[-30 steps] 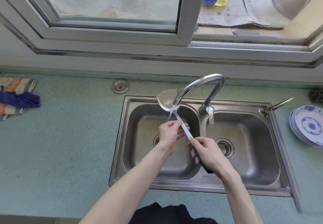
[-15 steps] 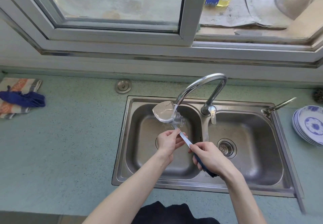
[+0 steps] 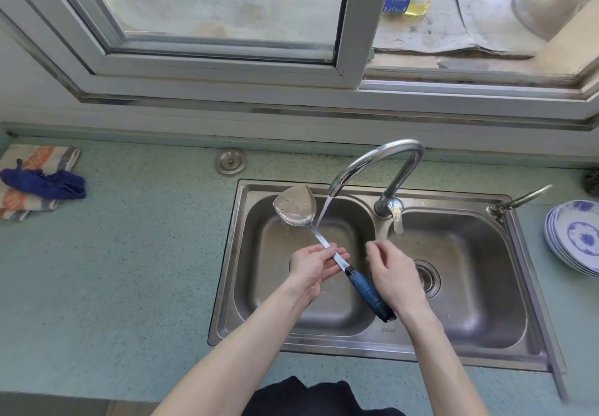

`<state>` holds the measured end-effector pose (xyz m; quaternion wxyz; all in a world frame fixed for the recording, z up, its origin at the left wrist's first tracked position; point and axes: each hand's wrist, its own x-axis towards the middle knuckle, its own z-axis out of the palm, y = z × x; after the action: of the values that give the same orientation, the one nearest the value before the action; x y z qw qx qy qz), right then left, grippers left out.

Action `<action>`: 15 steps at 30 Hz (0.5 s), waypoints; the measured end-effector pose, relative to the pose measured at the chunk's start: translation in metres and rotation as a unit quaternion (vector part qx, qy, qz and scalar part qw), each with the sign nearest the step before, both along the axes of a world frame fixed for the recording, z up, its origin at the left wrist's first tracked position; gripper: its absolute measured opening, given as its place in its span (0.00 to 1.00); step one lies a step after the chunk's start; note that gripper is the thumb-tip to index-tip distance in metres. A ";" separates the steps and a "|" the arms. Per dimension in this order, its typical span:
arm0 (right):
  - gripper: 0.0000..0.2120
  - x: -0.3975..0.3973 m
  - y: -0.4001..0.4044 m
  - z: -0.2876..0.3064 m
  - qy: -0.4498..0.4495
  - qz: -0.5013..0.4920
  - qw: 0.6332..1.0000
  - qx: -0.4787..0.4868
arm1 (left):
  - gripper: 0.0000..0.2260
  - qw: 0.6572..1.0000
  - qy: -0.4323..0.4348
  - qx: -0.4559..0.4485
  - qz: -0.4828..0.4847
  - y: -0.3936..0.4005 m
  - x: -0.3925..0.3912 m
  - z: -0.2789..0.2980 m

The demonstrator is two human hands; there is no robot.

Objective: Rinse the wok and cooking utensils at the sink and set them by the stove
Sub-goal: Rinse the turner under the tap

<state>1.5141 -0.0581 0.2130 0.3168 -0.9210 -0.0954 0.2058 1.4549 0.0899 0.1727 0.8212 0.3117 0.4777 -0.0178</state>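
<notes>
A metal spatula [image 3: 295, 206] with a blue-wrapped handle [image 3: 368, 292] is held over the left basin of the steel double sink [image 3: 324, 342]. My left hand [image 3: 312, 265] grips its metal shaft, blade tilted up and to the left. Water runs from the curved tap [image 3: 376, 159] just right of the blade. My right hand [image 3: 393, 274] hovers beside the blue handle with fingers loosely spread, off the spatula. No wok is in view.
A stack of blue-and-white plates [image 3: 573, 237] sits right of the sink. Folded cloths [image 3: 35, 182] lie at the far left of the green counter. A round metal cap [image 3: 230, 161] is set behind the sink. A bottle [image 3: 408, 0] stands on the window ledge.
My right hand has let go of the blue handle and lifted away. The spatula blade has moved left, out of the water stream; my left hand keeps its hold on the shaft.
</notes>
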 end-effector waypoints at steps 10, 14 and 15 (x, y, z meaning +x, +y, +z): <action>0.32 0.053 -0.011 -0.046 -0.090 0.169 0.945 -0.266 | 0.09 0.999 0.003 0.010 -0.036 -0.004 0.000 -0.003; 0.34 0.046 -0.004 -0.046 -0.084 0.155 0.942 -0.286 | 0.08 0.999 0.005 0.007 -0.035 -0.002 0.003 -0.001; 0.34 0.045 -0.002 -0.046 -0.082 0.151 0.942 -0.288 | 0.08 0.999 0.006 0.006 -0.033 -0.001 0.004 0.000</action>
<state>1.5588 -0.0597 0.1671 -0.0056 -0.9614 -0.1955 0.1936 1.4587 0.0884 0.1724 0.8155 0.3320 0.4720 -0.0438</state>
